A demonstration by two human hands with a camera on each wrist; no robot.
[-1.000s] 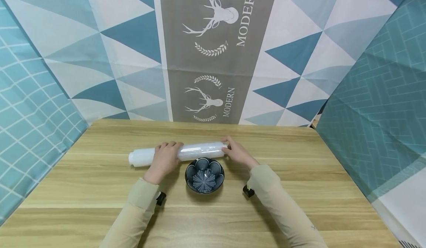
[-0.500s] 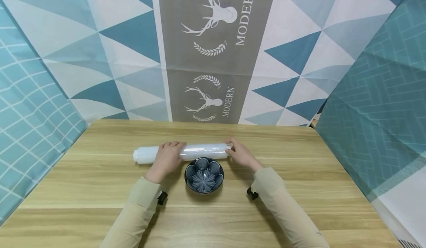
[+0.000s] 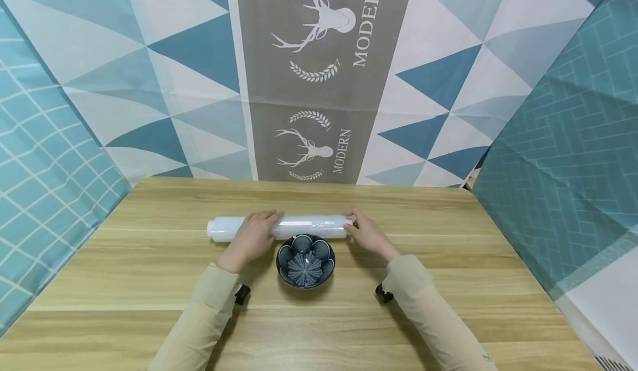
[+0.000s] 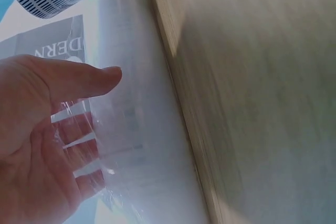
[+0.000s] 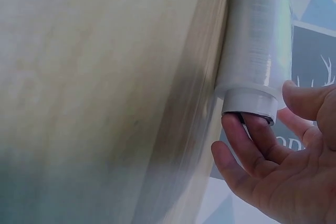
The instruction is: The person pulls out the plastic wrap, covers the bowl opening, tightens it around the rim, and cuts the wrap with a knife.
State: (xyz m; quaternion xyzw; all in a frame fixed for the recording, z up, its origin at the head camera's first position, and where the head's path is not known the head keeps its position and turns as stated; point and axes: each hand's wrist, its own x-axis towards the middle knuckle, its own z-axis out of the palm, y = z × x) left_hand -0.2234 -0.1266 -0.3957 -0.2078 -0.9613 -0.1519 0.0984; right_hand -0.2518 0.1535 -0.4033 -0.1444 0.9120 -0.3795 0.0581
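A long white roll of cling film [image 3: 309, 226] lies crosswise on the table, just behind a dark blue bowl [image 3: 305, 261] with a flower pattern inside. My left hand [image 3: 253, 235] reaches over the roll left of its middle and holds it. In the left wrist view, the thumb is in front of a clear sheet of film [image 4: 79, 145], and the fingers show through it. My right hand [image 3: 368, 233] grips the roll's right end. In the right wrist view, fingertips [image 5: 233, 124] sit at the mouth of the core [image 5: 251, 103], with the thumb beside the rim.
The wood-grain table [image 3: 319, 332] runs back to a patterned backdrop [image 3: 306, 94] with deer heads. Blue tiled-print sheets [image 3: 40, 166] stand along the left and right sides. Black wrist devices [image 3: 242, 294] show under both sleeves. The bowl stands upright between the forearms.
The roll has shifted to the right and turned from slightly slanted to nearly level across the table. Both hands have moved right with it. The bowl has stayed put.
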